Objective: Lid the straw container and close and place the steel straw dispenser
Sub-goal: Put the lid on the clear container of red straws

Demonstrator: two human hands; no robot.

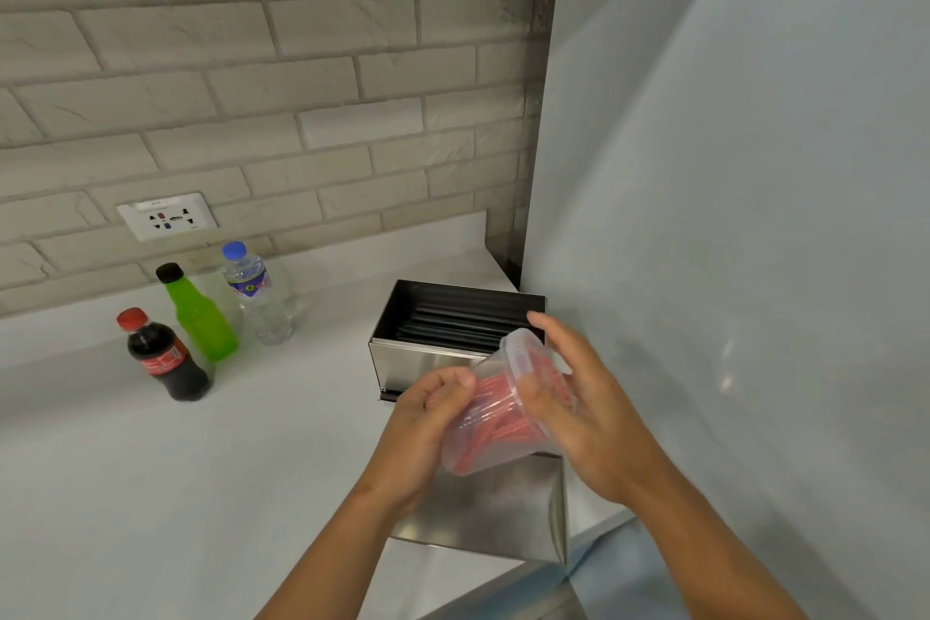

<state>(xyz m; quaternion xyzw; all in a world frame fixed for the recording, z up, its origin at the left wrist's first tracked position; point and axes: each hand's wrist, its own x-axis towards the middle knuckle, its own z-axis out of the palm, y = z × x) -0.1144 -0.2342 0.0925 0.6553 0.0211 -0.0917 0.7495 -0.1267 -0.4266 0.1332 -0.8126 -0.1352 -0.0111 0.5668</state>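
A clear plastic straw container [490,423] full of red straws is tilted on its side above the counter. My left hand [428,423] grips its base end. My right hand [573,398] presses a clear lid [523,368] against its mouth. Behind it stands the steel straw dispenser [428,357], open on top, with dark straws lying inside. A flat steel lid panel [503,514] lies on the counter below my hands, near the front edge.
Three bottles stand at the left on the white counter [201,468]: a cola bottle [166,357], a green bottle [201,317] and a water bottle [256,297]. A wall socket [168,217] sits in the brick wall. A pale wall closes off the right side.
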